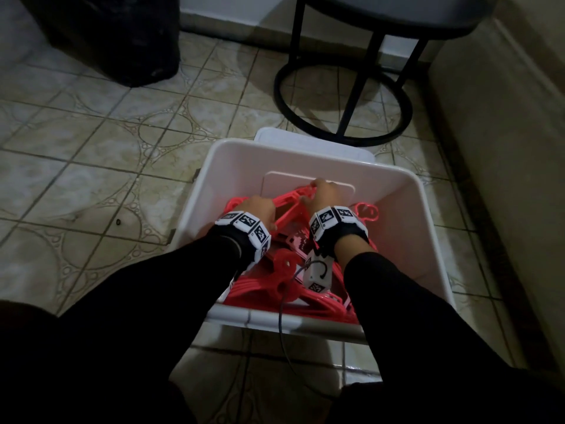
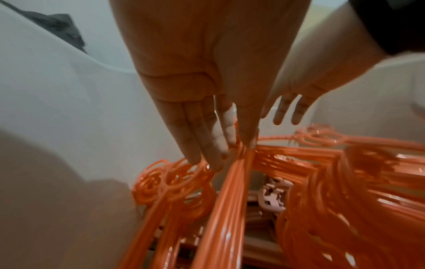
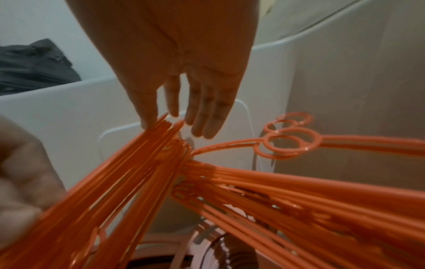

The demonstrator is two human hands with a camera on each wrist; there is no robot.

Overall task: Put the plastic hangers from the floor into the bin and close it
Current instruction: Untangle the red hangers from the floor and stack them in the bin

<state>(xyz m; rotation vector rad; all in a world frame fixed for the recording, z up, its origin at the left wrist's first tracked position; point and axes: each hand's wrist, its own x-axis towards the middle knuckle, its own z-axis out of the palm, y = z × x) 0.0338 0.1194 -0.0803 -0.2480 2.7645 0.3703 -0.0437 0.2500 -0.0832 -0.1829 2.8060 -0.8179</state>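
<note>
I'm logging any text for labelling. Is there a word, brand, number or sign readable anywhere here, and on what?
None can be read.
White wrist bands: black-and-white square marker patterns only, no letters.
White plastic bin: no label visible.
Orange-red plastic hangers: no print visible.

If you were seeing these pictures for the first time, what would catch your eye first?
The bright coral plastic hangers heaped in the white bin on the tiled floor stand out first. Both hands are inside it: the left hand and right hand on one bundle. The bin's lid lies behind it.
</note>
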